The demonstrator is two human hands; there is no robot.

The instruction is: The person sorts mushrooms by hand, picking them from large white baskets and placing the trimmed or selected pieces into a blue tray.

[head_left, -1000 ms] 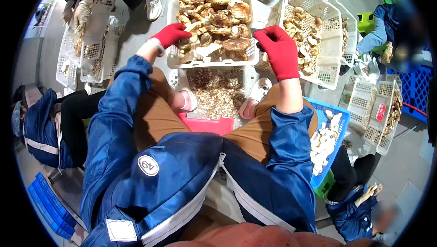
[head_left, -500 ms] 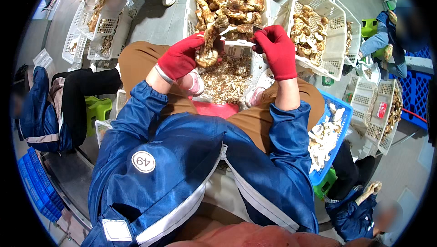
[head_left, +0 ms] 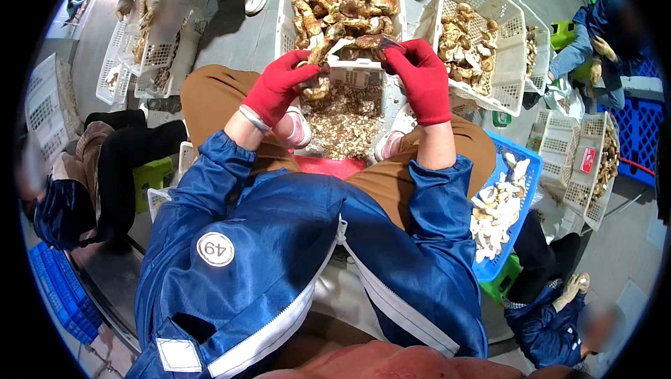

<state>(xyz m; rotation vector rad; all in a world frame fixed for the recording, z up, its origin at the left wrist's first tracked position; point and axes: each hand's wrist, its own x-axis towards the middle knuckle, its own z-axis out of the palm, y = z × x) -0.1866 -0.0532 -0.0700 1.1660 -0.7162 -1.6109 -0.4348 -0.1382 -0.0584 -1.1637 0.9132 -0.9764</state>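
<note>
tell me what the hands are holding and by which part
Left hand: a mushroom, gripped around the half nearer the wearer. Right hand: what looks like a small blade, pinched toward its right end.

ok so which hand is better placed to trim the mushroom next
Right, most likely. The right hand holds what looks like a small blade, apart from the mushroom, while the left hand is busy gripping it.

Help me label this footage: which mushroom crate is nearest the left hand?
The white crate straight ahead, full of brown mushrooms, its near edge by the left hand. The other white crates and the blue basket stand farther off.
</note>
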